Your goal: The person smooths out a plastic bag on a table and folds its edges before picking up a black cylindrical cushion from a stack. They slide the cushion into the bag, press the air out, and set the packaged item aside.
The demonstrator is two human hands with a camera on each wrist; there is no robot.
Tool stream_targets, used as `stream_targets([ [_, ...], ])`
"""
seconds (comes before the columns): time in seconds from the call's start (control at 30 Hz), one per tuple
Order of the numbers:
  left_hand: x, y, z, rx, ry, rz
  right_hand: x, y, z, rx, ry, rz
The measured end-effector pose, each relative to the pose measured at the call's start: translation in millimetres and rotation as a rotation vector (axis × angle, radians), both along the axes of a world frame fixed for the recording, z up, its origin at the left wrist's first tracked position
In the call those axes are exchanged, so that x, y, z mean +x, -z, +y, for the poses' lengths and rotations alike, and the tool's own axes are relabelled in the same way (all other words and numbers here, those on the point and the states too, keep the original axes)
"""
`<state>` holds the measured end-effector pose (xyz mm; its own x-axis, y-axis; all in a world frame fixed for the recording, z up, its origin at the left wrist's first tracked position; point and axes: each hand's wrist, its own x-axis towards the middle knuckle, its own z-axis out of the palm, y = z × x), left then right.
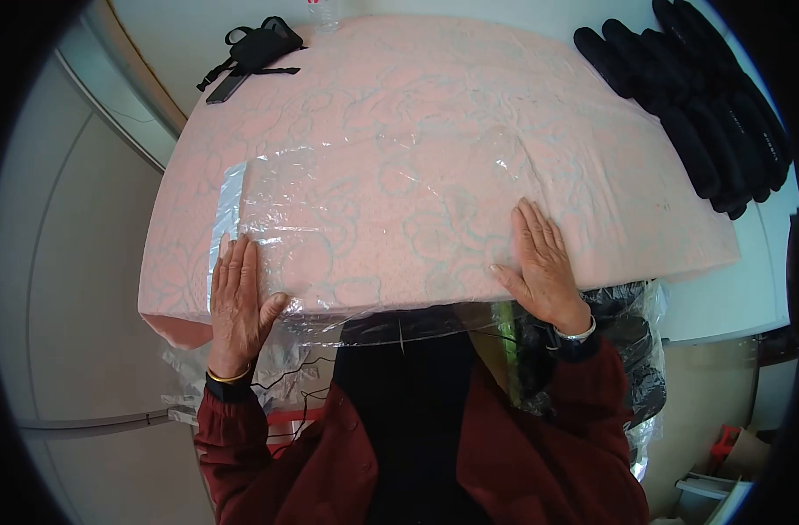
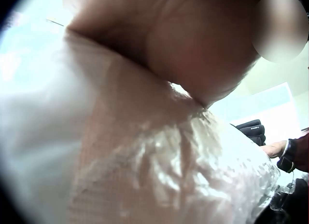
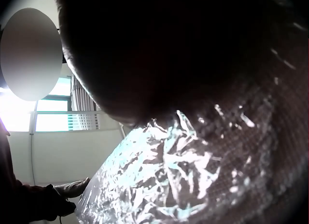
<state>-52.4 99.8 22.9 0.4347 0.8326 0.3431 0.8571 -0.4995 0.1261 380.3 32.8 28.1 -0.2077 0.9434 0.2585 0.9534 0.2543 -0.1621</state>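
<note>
A clear plastic bag (image 1: 373,201) lies flat on the pink patterned cloth (image 1: 434,79), its near edge hanging over the front of the table. Along its left end runs a whitish strip (image 1: 229,197). My left hand (image 1: 238,302) rests palm down with straight fingers on that strip, near the table's front edge. On the right, my right hand (image 1: 544,267) lies flat on the bag's right part, fingers pointing away and thumb spread. Both wrist views show the shiny, wrinkled film (image 3: 164,171) close under the palms. Neither hand grips anything.
A stack of black padded items (image 1: 697,105) sits at the back right. At the back left are a black strapped pouch (image 1: 264,48), a dark phone (image 1: 228,87) and a clear bottle (image 1: 323,13). Plastic-wrapped black things (image 1: 631,350) stand below the table's right front.
</note>
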Motion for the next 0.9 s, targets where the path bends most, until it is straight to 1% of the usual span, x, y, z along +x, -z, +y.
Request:
stream_targets([
  [0.17,-16.4,10.8,-21.6,0.062,0.015,-0.02,-9.1,-3.4,-35.9,-0.004,-0.043,-0.038],
  [0.27,-34.1,18.9,-33.0,0.069,0.068,-0.117,-13.6,-5.2,-50.1,-0.02,-0.072,-0.016],
  [0.33,-30.8,17.5,-34.6,0.106,0.055,-0.117,-12.6,-2.5,-49.8,0.032,-0.054,0.085],
  [0.37,-25.9,15.7,-34.9,0.139,0.044,-0.118,-13.1,-2.2,-49.8,0.057,-0.044,0.136],
  [0.4,-19.2,14.0,-35.9,0.171,0.032,-0.12,-19.5,-5.7,-47.2,0.057,-0.046,0.137],
  [0.47,24.7,-3.0,-42.4,0.136,0.089,-0.251,-51.4,-20.2,-33.5,0.05,-0.123,0.107],
  [0.53,76.3,-14.8,-48.1,0.085,0.218,-0.252,-86.3,-23.6,-21.4,0.052,-0.207,0.105],
  [0.57,100.4,-13.4,-47.3,0.051,0.264,-0.241,-100.6,-20.9,-14.7,0.053,-0.251,0.117],
  [0.6,115.2,-8.4,-44.0,0.013,0.31,-0.233,-108.4,-16.1,-7.9,0.055,-0.252,0.108],
  [0.63,118.2,-2.6,-38.3,0.016,0.311,-0.241,-113.7,-8.8,0.3,0.052,-0.274,0.123],
  [0.73,124.1,14.7,-23.7,0.055,0.259,-0.035,-110.2,2.6,15.6,0.033,-0.309,0.152],
  [0.83,106.3,5.7,-21.1,-0.003,0.246,-0.018,-85.5,5.4,19.1,-0.022,-0.286,0.049],
  [0.87,97.5,3.0,-20.3,-0.028,0.237,-0.006,-76.3,5.6,19.0,-0.03,-0.286,0.053],
  [0.9,89.1,1.4,-17.8,-0.032,0.238,-0.003,-65.1,4.3,18.8,-0.03,-0.24,0.043],
])
